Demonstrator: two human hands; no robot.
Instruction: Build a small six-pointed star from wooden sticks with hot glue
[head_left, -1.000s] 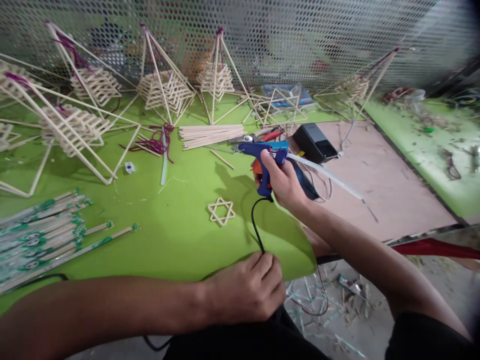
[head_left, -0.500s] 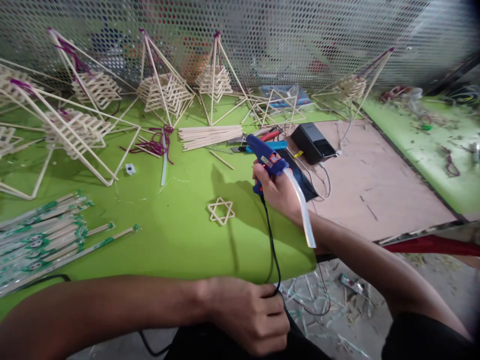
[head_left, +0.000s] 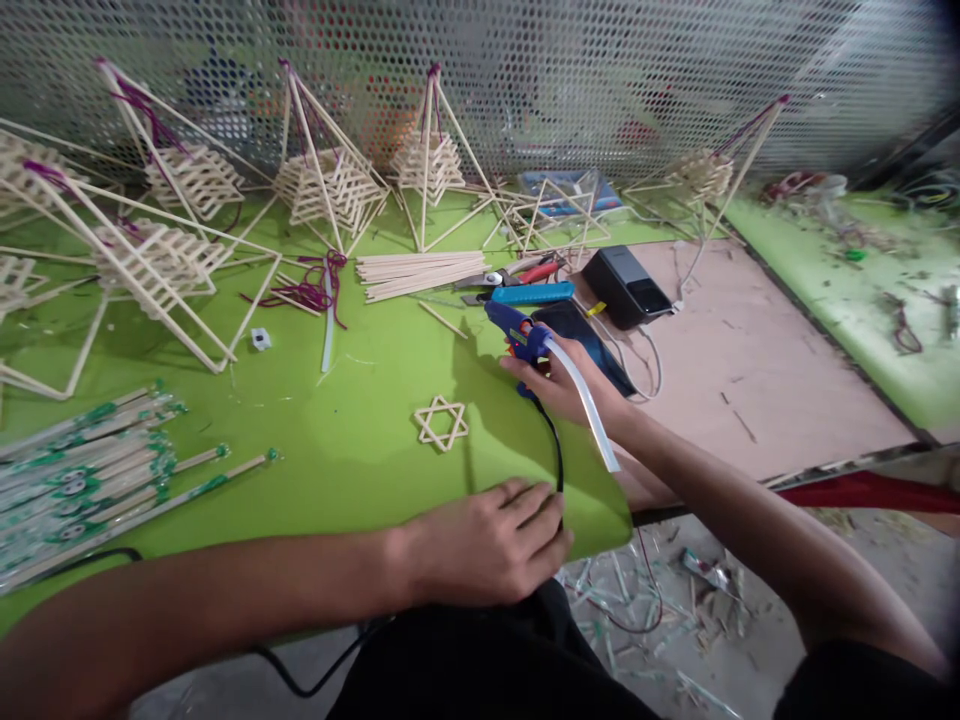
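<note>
We are lowering the gun (head_left: 511,322), our right hand (head_left: 571,383) gripping it; whether our left hand (head_left: 491,545) is pinching the cord (head_left: 557,440), we cannot tell. We're likely positioning, needing slack.

Short black sleeve (head_left: 855,682) on that right arm (head_left: 720,485), black clothing (head_left: 465,665) lower down, the left hand (head_left: 487,545) and right hand (head_left: 553,388) bare.
</note>
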